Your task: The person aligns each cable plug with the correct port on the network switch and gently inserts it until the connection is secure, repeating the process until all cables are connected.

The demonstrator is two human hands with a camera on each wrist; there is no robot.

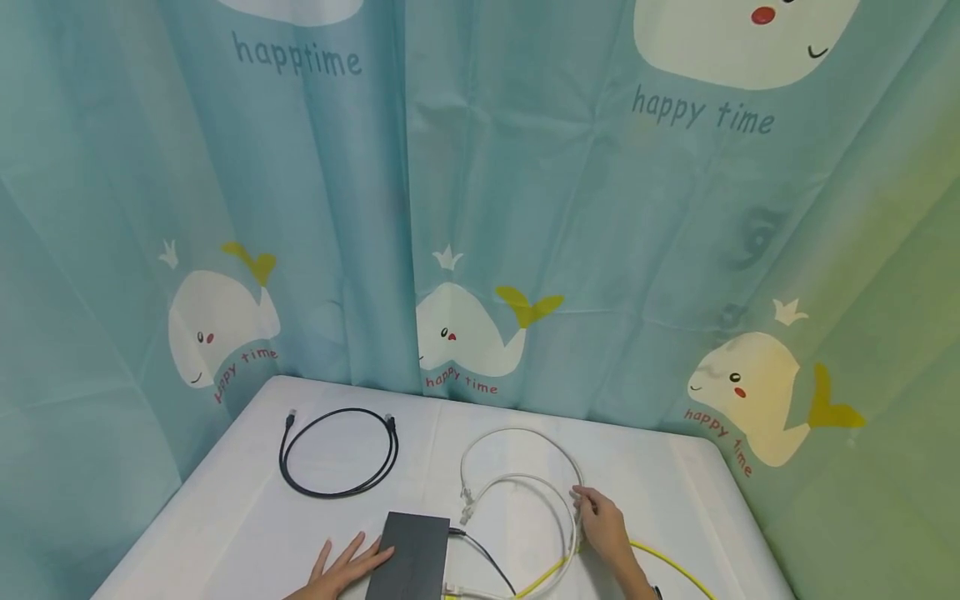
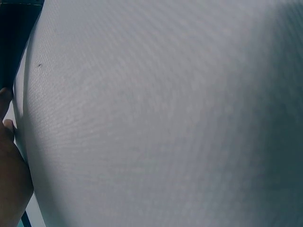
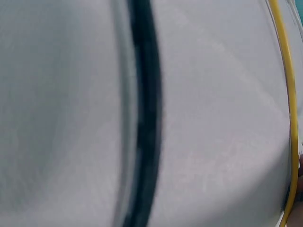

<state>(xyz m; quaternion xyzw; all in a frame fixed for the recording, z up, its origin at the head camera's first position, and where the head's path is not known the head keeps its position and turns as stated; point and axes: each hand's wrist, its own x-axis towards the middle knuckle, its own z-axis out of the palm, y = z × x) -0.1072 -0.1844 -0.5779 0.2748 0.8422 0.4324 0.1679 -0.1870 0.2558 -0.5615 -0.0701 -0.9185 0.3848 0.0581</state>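
A dark grey flat box (image 1: 408, 554) with cables plugged into its right side, like a network switch, lies at the table's front edge. My left hand (image 1: 348, 571) rests against its left side with fingers spread, one fingertip over its top. My right hand (image 1: 606, 527) pinches the white network cable (image 1: 536, 430) at the right side of its loop. That cable's loose clear plugs lie near the loop's left side. The left wrist view catches part of the left hand (image 2: 14, 175) beside the box's dark edge (image 2: 16, 38). Only a sliver of the right hand (image 3: 296, 203) shows in its wrist view.
A coiled black network cable (image 1: 337, 496) lies at the back left of the white table (image 1: 247, 517). A yellow cable (image 1: 675, 567) runs under the right arm. A thin black cord (image 1: 487, 557) leaves the box. A whale-print curtain (image 1: 600, 250) hangs behind.
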